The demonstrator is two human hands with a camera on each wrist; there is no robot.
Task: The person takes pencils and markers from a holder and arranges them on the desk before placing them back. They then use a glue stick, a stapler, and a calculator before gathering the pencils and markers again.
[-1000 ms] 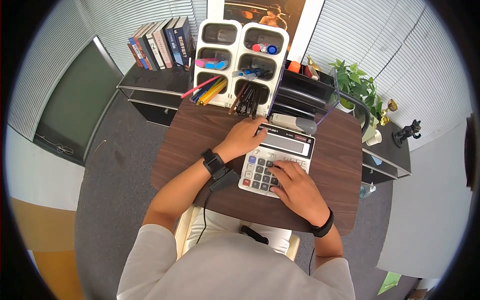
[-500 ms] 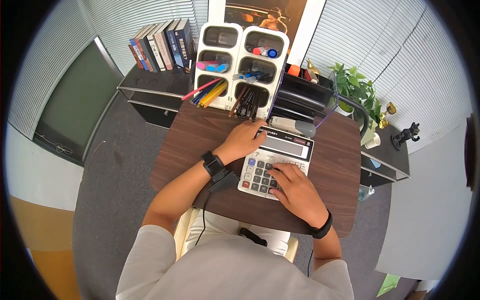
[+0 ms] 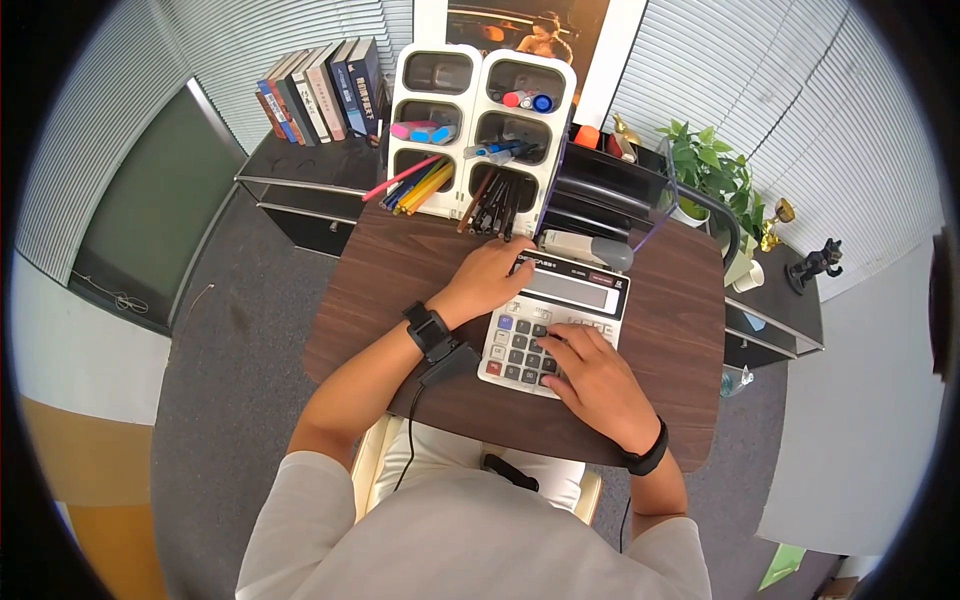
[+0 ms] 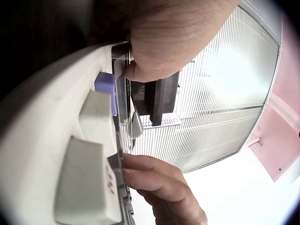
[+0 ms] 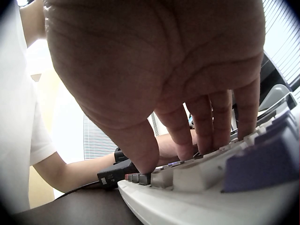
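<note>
A white desktop calculator (image 3: 497, 352) with grey keys, a blue key and a red key lies on the brown wooden desk (image 3: 370, 290). My left hand (image 3: 484, 281) holds its upper left corner, the thumb over the edge of the display (image 3: 570, 290) and the other fingers along the top edge. Over the keypad, my right hand (image 3: 602, 388) is spread with its fingertips on the keys. In the right wrist view its thumb and fingers (image 5: 176, 126) reach down to the key rows. The left wrist view shows large pale keys (image 4: 86, 183) close up.
A white organizer (image 3: 468, 130) with pens, markers and pencils stands behind the calculator. Next to it are a grey-and-white stapler-like object (image 3: 585, 248) and a black desk rack (image 3: 605, 190). Books (image 3: 320, 90) stand at the left, and a green plant (image 3: 710, 160) sits at the right.
The hands and the calculator keep nearly the same positions. Only the head view shifts slightly.
</note>
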